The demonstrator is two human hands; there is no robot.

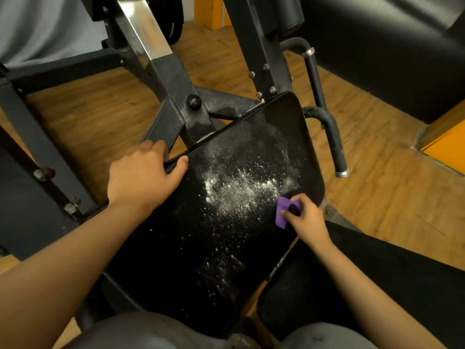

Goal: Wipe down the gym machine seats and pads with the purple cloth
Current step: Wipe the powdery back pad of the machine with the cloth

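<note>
Right hand (307, 220) has its fingers bunched round the cloth (283, 212) at the seat's (176, 248) right edge. The powder (239, 187) lies just left of it, so a leftward sweep I guess; left hand (141, 175) grips the opposite edge.

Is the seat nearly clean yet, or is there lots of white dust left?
Barely started. Nothing looks wiped yet: white powder covers the middle of the seat. Right now the right hand holds the purple cloth at the seat's right edge, while the left hand grips its left edge. Left to do: the whole powder patch, then the other black pad.
</note>
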